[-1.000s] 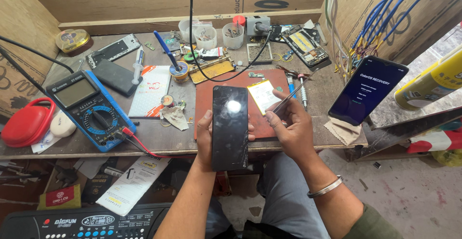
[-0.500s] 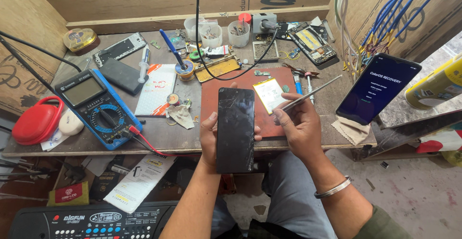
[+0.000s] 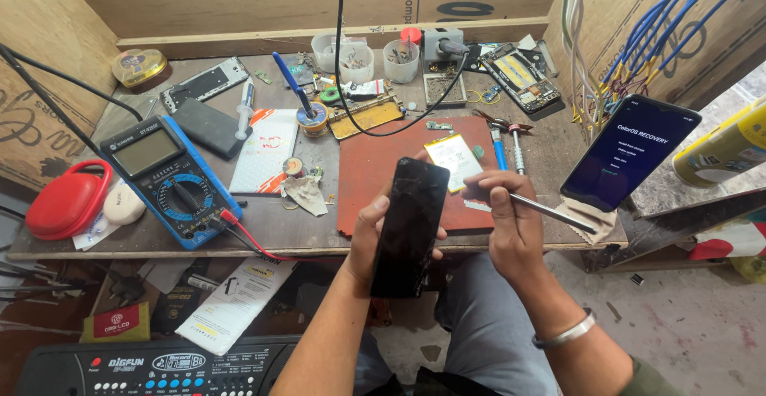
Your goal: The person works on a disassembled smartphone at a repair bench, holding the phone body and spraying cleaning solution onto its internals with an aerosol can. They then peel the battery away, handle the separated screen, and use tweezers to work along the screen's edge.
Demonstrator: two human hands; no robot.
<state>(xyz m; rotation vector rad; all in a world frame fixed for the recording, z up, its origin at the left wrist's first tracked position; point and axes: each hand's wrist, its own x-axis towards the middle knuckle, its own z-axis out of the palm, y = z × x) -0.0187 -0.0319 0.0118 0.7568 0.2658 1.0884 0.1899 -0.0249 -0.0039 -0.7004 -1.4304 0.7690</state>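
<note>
Black phone [image 3: 411, 227] with a cracked glass face sits in the left hand [image 3: 375, 232], its long axis running nearly upright in the head view, the top end tilted slightly right toward the red mat [image 3: 375, 181] and the bottom end toward the person's lap. It is held just in front of the near edge of the counter [image 3: 263, 232], overlapping the red mat's front edge. The left fingers are clenched around the phone's sides. The right hand [image 3: 511, 220], just right of the phone, has its fingers grasping a thin metal tool [image 3: 550, 211] that points away to the right, over the counter's edge.

On the red mat, behind the phone, lies a small yellow-white battery [image 3: 453, 159]. Beyond the mat at the back of the counter stand 3 white cups [image 3: 400, 59] with small parts inside; what parts, I cannot tell. Left of the mat sits a blue multimeter [image 3: 171, 181], and farther left a red case [image 3: 68, 200]. Well right of the mat, a second phone [image 3: 630, 153] leans with its screen lit.
</note>
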